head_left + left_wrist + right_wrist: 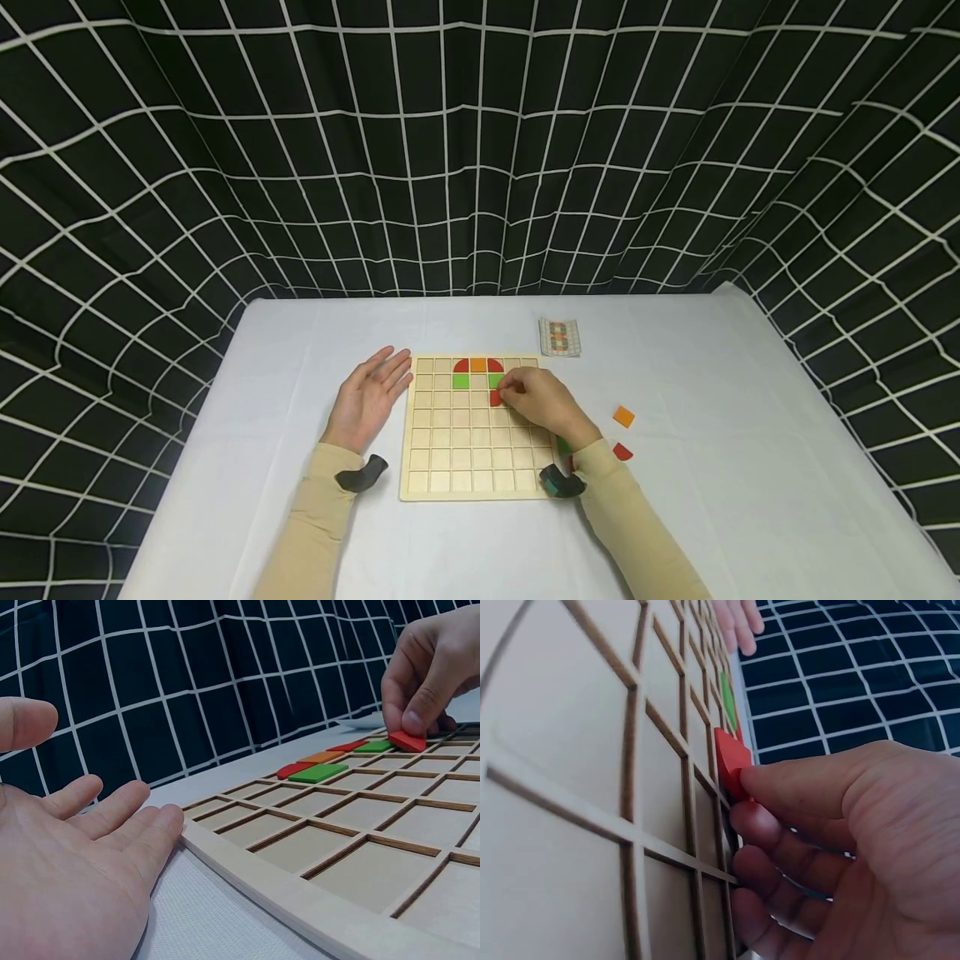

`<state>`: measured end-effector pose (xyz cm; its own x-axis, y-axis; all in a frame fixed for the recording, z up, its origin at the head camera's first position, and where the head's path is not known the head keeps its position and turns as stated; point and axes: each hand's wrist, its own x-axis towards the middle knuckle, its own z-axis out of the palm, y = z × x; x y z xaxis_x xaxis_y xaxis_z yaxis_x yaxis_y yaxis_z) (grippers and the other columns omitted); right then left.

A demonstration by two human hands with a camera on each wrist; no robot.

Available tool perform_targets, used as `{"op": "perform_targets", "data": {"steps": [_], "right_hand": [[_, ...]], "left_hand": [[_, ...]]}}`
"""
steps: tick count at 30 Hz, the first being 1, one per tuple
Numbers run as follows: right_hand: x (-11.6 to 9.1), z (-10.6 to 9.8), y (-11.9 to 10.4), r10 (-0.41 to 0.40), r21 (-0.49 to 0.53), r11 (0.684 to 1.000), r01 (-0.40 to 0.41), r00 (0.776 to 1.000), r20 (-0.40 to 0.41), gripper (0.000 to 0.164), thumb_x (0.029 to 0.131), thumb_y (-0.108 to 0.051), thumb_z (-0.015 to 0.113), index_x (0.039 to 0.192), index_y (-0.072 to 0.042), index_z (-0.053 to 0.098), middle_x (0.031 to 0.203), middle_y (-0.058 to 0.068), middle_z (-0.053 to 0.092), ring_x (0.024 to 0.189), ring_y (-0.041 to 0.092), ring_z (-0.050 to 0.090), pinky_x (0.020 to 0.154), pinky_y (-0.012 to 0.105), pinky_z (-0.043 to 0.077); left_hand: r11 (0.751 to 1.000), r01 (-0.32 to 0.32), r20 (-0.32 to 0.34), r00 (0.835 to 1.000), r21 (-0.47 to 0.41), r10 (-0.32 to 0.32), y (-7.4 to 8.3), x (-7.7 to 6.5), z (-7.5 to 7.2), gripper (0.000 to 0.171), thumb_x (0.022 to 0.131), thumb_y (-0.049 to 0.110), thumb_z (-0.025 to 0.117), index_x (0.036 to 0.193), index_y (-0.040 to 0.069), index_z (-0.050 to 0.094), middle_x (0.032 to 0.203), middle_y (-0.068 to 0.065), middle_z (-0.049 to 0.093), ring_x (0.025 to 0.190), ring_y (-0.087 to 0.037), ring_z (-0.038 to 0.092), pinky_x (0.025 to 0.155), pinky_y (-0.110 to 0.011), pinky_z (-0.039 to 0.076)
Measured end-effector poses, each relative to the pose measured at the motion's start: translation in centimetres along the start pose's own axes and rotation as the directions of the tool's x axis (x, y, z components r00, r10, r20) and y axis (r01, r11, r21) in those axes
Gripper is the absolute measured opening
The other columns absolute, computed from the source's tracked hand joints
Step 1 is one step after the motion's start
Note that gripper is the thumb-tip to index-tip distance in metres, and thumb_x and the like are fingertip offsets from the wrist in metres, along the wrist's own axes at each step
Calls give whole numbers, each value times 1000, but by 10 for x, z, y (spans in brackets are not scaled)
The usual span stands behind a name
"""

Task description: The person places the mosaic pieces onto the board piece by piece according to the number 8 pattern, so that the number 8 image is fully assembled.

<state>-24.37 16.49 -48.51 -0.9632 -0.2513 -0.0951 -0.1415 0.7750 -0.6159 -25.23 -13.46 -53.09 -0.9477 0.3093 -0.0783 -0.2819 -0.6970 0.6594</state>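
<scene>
Between thumb and fingers, my right hand (546, 402) pinches a red quarter-round tile (733, 761), tilted in the right wrist view. It is over the wooden grid board (450, 458), just below the right-hand green square (373, 746). Along the board's far row sit an orange square (478, 365) and two red quarter-rounds, the left one (462, 366) above another green square (461, 382). My left hand (365, 404) lies palm up with fingers extended, its fingertips at the board's left edge, holding nothing.
A small stack of pattern cards (559, 337) lies behind the board's far right corner. To the right on the white tablecloth (750, 467) are a loose orange square (624, 417) and a red quarter-round (622, 452). A green tile (564, 447) is partly hidden by the right wrist.
</scene>
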Motion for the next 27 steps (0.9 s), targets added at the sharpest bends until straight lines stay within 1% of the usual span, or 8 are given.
{"op": "perform_targets", "data": {"steps": [9,18,27], "right_hand": [[1,5,-2,11,-26,1000,-11,1000,-25,5,95,-18,71,94,-14,74,82,-2,64,73,13,53,65,24,45],[0,6,-3,10,-41,999,-12,999,-38,5,95,-19,71,93,-14,73,84,-2,62,76,14,52,66,25,45],[2,9,0,5,-34,999,-7,998,-60,5,95,-19,72,96,-14,70,80,-4,61,71,12,52,61,24,42]], "left_hand": [[1000,-4,5,1000,14,4,0,0,0,56,113,28,23,162,5,7,170,-20,13,159,-29,15,133,-37,22],[1000,-3,3,1000,25,3,0,1,-2,56,113,29,24,162,6,10,170,-19,15,159,-28,17,132,-36,23],[999,-2,-3,1000,35,2,0,1,-1,56,113,27,22,162,5,7,169,-21,14,159,-30,14,133,-37,22]]}}
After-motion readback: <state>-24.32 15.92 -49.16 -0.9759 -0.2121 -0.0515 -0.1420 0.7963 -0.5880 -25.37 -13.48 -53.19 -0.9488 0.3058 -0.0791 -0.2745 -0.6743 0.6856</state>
